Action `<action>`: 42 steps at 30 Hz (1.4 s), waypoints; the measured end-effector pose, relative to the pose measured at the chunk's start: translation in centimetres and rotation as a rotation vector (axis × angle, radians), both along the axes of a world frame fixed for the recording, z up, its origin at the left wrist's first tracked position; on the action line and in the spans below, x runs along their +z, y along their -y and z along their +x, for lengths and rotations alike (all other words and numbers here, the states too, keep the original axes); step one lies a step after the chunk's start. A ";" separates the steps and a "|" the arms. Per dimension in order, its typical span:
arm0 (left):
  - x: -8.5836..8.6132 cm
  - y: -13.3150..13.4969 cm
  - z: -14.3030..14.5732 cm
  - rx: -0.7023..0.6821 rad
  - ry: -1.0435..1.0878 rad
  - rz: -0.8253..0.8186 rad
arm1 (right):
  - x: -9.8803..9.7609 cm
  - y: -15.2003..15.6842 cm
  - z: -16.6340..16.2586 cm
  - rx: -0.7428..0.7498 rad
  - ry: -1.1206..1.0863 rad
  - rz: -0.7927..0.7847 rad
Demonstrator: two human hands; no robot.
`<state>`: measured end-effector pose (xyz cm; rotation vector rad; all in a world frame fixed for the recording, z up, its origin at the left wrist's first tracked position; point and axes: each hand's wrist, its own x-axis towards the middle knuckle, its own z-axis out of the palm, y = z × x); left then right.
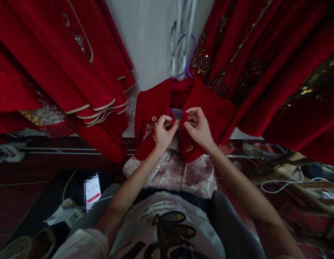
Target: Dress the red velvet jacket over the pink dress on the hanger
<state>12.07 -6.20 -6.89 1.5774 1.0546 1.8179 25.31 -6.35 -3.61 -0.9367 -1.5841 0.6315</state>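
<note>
Both hands meet at the front opening of a red jacket (153, 108) that hangs on a purple hanger (186, 57) straight ahead of the person. The left hand (163, 131) pinches the inner edge of the jacket's left front panel, fingers curled tight around a small fold of cloth. The right hand (198, 126) pinches the facing edge of the right panel in the same way, thumb and fingertips pressed together on the fabric. The 2 hands are just beside each other, nearly touching, with the gap of the opening between them, about halfway down the jacket's front.

The jacket is deep red, velvety in look, with small beaded or embroidered flower motifs near the lower part of each panel. Its collar sits just under the hanger hook. Below the hem a pale pink embroidered skirt (177, 172) spreads out, reaching toward the person's lap.

More red garments (75, 72) with cream piping hang on the left, and red garments with gold embroidery (250, 64) hang on the right. A white wall (148, 43) shows behind. A phone (93, 190) lies at lower left on a dark surface.
</note>
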 end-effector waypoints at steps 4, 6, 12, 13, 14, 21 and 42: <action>-0.1 -0.8 0.1 -0.091 0.183 -0.036 | 0.1 -0.8 -0.4 0.001 0.009 0.049; -0.1 -1.3 0.1 -0.070 0.302 -0.099 | 0.2 -1.2 -0.7 -0.003 0.025 0.058; 0.2 -2.0 -0.5 -0.185 0.236 -0.196 | 0.2 -1.7 -0.7 0.005 0.074 0.062; 0.3 -2.1 -0.6 -0.197 0.200 -0.184 | 0.1 -1.6 -0.7 0.023 0.087 0.065; 0.5 -2.2 -0.8 -0.209 0.166 -0.172 | 0.1 -1.6 -0.6 0.042 0.098 0.070; 1.2 -3.2 -2.1 -0.246 -0.268 -0.083 | -0.4 -2.1 -0.3 0.043 0.118 0.126; 4.1 -3.1 -2.0 0.018 -0.921 0.203 | -1.4 -3.1 0.7 -0.090 -0.070 0.118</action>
